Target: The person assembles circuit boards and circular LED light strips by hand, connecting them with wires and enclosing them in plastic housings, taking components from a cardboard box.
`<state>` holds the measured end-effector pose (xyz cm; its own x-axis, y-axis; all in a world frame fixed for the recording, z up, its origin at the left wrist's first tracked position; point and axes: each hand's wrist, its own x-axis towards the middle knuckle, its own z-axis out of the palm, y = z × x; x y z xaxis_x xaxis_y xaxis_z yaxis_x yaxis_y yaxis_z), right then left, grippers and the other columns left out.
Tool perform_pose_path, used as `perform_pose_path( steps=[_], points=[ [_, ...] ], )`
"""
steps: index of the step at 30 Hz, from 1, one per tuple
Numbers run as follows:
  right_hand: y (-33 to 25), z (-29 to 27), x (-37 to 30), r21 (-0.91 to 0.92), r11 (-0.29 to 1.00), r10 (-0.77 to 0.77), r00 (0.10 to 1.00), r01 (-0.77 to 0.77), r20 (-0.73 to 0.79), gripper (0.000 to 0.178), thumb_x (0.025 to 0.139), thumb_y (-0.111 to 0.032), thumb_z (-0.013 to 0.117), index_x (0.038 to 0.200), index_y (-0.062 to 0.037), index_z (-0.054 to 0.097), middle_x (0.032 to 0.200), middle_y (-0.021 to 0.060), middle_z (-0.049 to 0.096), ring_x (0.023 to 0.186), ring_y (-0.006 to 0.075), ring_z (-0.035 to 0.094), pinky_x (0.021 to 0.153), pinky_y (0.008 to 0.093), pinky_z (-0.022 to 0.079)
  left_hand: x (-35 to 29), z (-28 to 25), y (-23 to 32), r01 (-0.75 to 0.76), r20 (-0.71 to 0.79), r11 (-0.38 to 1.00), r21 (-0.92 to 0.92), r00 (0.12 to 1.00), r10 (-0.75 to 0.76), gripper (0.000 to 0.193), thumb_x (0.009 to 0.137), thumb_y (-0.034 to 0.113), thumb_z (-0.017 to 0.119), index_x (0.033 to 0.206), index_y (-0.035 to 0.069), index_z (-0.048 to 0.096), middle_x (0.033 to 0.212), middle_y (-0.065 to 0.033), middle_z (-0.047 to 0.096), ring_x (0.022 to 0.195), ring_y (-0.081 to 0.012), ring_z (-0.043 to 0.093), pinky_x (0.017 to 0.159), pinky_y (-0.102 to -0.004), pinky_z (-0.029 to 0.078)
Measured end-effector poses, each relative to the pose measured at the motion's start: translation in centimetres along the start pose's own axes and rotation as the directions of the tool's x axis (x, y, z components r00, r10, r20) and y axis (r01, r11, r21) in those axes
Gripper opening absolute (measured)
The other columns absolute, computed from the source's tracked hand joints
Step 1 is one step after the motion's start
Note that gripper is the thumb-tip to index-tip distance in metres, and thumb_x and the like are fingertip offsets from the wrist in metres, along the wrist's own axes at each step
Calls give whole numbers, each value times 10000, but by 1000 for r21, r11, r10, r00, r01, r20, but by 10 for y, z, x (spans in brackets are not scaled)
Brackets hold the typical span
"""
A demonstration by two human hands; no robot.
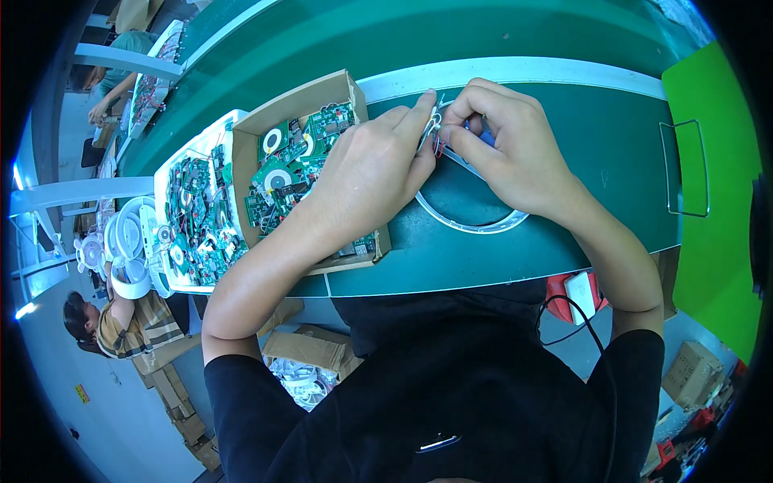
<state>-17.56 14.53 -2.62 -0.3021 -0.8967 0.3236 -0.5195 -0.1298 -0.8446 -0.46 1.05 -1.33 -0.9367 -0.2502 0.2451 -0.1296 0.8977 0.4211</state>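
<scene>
Over the green table (604, 217), the left hand (366, 165) pinches thin wires (436, 125), the right hand (514, 149) clasps a blue object (485, 137) beside them, and a white ring (477, 229) lies beneath

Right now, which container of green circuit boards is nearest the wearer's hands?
The brown cardboard box, next to the left hand; the white tray beyond it lies farther left.

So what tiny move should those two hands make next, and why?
Perhaps hold the left hand steady while the right hand gently eases the thin wires apart: they look looped and bunched between both hands' fingers, so separating them might make each easier to see.
</scene>
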Motion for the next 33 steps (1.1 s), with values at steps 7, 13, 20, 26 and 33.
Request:
perform_pose_path(
  steps=[7,13,20,26,33],
  points=[
    [5,5,-2,-88,981,-177,984,173,-35,66,906,-8,697,915,22,639,887,158,631,816,339,648,738,438,530,-1,-3,4,-14,25,1000,27,1000,13,535,960,41,702,1470,-74,593,1012,-246,719,829,-438,724,744,-499,580],
    [8,4,-1,-99,979,-181,984,180,5,55,906,17,676,919,19,623,900,162,631,840,353,646,755,451,528,-3,-2,7,-4,57,999,39,998,2,522,968,55,693,1462,-80,592,1035,-256,721,836,-450,728,745,-505,584],
    [8,-6,7,-82,985,-149,986,155,70,73,943,-26,703,962,35,668,926,171,667,793,326,674,743,425,547,-1,-2,1,-23,12,998,-54,1000,23,492,971,57,684,1437,-83,612,968,-263,712,829,-441,724,761,-510,568],
    [23,-34,19,47,999,30,996,-26,-83,179,993,-138,703,955,35,729,805,61,684,727,109,587,656,308,479,1,-7,1,-33,1,997,-76,999,33,460,973,50,679,1418,-61,642,935,-258,715,747,-395,707,715,-462,553],
    [24,-46,21,-6,994,105,966,-107,236,123,986,-124,756,980,-9,714,797,-20,650,694,62,515,618,269,404,0,-10,4,34,13,992,-121,999,-33,455,976,70,693,1414,-44,647,875,-247,720,616,-325,674,644,-430,535]
  ],
)
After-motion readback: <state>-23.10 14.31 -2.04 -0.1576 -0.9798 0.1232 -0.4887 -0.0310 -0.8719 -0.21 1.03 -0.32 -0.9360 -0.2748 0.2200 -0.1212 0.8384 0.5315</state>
